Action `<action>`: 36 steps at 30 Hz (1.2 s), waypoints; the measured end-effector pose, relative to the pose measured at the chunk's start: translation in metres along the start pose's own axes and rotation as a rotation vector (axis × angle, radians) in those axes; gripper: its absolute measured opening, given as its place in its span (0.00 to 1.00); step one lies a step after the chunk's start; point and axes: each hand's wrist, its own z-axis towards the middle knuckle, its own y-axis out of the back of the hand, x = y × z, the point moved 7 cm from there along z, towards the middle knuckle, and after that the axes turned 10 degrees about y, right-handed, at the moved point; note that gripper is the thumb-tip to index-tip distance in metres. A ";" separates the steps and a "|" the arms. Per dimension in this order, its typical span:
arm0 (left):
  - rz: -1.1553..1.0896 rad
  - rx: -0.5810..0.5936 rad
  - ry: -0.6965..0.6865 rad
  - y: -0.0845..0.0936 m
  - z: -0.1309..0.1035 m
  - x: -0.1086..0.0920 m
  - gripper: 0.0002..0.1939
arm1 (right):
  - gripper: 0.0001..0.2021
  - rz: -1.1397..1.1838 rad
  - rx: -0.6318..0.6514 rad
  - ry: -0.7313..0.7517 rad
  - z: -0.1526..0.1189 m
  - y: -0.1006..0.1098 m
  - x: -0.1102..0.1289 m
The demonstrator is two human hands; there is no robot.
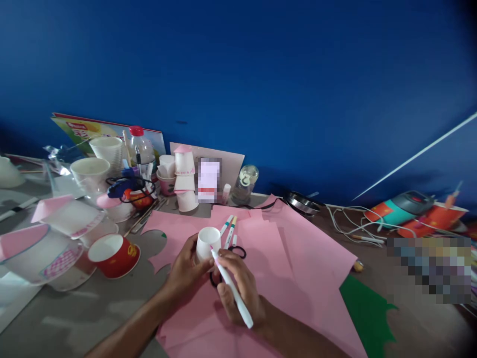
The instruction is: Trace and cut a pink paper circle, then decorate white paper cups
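Observation:
My left hand [186,266] is closed round a small white paper cup [208,237], its open mouth tilted toward me. In my right hand [242,283] is a white marker [234,293] with a pink tip, which meets or nearly meets the cup's near side. Pink paper sheets [268,303] lie beneath both hands. Just behind the cup are more markers [226,225] with coloured caps. Black-handled scissors [238,252] lie on the paper, partly hidden by the cup and my right hand.
Decorated cups with pink tops [70,217], a red paper cup [115,255] and a bottle [140,146] stand left. Stacked cups [185,184], a phone [208,180] and a glass jar [246,184] stand behind. Tape [302,203], white cables [348,226] and green paper [367,313] lie right.

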 end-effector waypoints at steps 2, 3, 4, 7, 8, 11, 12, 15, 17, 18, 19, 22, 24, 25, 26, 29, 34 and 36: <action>0.009 -0.005 -0.008 0.001 0.000 0.002 0.30 | 0.19 -0.003 -0.008 -0.013 -0.001 0.000 -0.001; -0.002 0.006 0.000 0.000 0.001 0.003 0.30 | 0.19 -0.007 -0.010 -0.019 -0.001 0.000 -0.002; -0.024 0.024 0.016 -0.001 0.001 0.004 0.30 | 0.19 -0.008 -0.008 -0.021 -0.001 0.000 -0.002; -0.079 0.035 0.046 -0.002 0.002 0.003 0.29 | 0.19 0.001 0.004 -0.024 0.000 0.001 -0.002; -0.073 0.018 0.039 -0.001 0.002 0.000 0.29 | 0.20 0.007 0.006 -0.024 0.000 0.001 -0.002; -0.017 -0.010 -0.004 0.003 0.001 -0.008 0.28 | 0.20 0.005 -0.008 -0.028 0.000 0.002 -0.002; -0.001 -0.005 -0.020 0.004 0.000 -0.009 0.29 | 0.20 -0.001 -0.011 -0.035 0.000 0.002 -0.002; 0.033 0.021 -0.058 0.006 -0.001 -0.008 0.27 | 0.19 0.008 -0.012 -0.070 -0.002 0.001 -0.004; 0.022 0.051 -0.059 0.006 -0.002 -0.002 0.25 | 0.19 0.033 -0.016 -0.083 -0.002 0.001 -0.006; -0.008 0.075 -0.046 0.005 -0.001 0.001 0.24 | 0.18 0.038 -0.021 -0.083 -0.001 0.001 -0.006; -0.057 0.104 -0.020 0.003 -0.001 0.004 0.24 | 0.18 0.037 -0.027 -0.081 -0.001 0.002 -0.006; -0.276 0.177 0.080 -0.003 0.001 0.008 0.23 | 0.18 0.023 -0.041 -0.072 0.001 0.003 -0.006; -0.388 0.214 0.127 -0.007 0.001 0.006 0.22 | 0.18 0.021 -0.046 -0.075 0.001 0.003 -0.007; -0.422 0.233 0.138 -0.009 0.001 0.004 0.22 | 0.17 0.025 -0.047 -0.081 0.001 0.003 -0.008; -0.445 0.251 0.142 -0.010 0.001 0.003 0.22 | 0.17 0.028 -0.046 -0.090 0.000 0.002 -0.008; -0.467 0.274 0.132 -0.011 0.001 -0.001 0.23 | 0.17 0.032 -0.043 -0.115 -0.001 0.002 -0.011; -0.469 0.226 0.145 -0.008 0.001 0.001 0.25 | 0.17 0.015 -0.019 -0.115 0.001 0.001 -0.010; -0.472 0.205 0.162 -0.006 0.001 0.003 0.26 | 0.17 0.003 -0.015 -0.114 0.002 0.002 -0.010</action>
